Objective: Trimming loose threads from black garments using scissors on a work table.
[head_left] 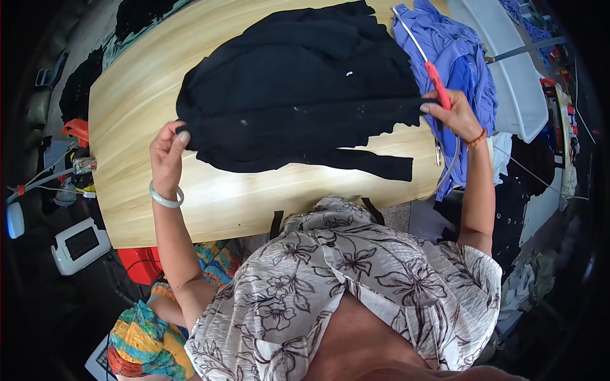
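Note:
A black long-sleeved garment [292, 82] lies spread across the pale wooden table [216, 203], with several small white specks on it and one sleeve reaching toward the near right. My left hand [168, 151] pinches its left edge between thumb and fingers. At the opposite edge, my right hand [456, 116] has the cloth pinched as well. A red-handled tool [438, 84] with a long thin metal shaft runs up from my right hand, over a blue-purple shirt [467, 57]. Whether that hand also grips the handle, I cannot tell.
Beyond the shirt on the right stands a white plastic tub [524, 95]. A grey cord [452, 171] hangs by the table's right edge. Left of the table are a white device with a dark panel [81, 244] and a red object [140, 265]. Multicoloured cloth [149, 336] is at the lower left.

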Demonstrator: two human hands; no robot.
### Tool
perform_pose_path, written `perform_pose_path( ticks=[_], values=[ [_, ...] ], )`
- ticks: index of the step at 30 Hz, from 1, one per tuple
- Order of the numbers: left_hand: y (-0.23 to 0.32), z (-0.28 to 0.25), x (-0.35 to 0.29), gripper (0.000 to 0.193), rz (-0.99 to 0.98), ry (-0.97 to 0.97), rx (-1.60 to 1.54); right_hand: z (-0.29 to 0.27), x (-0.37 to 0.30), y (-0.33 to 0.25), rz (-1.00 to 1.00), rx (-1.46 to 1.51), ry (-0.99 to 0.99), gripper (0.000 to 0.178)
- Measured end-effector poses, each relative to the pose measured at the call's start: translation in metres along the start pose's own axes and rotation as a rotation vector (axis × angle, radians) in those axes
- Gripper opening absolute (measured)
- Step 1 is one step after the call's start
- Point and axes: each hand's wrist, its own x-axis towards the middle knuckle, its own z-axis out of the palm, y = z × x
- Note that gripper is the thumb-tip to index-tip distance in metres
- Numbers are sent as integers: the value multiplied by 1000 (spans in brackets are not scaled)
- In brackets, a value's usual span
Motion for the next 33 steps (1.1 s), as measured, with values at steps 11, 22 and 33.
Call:
perform_pose_path(
  ticks=[11,22,33],
  values=[
    [-42,46,89,24,337,430,1102,7,50,44,-93,-1150,541,25],
    [-32,312,148,52,849,-425,1120,28,-22,39,-78,-576,457,25],
    [-76,350,173,63,672,-590,1631,14,-23,39,-6,-694,181,26]
  ],
)
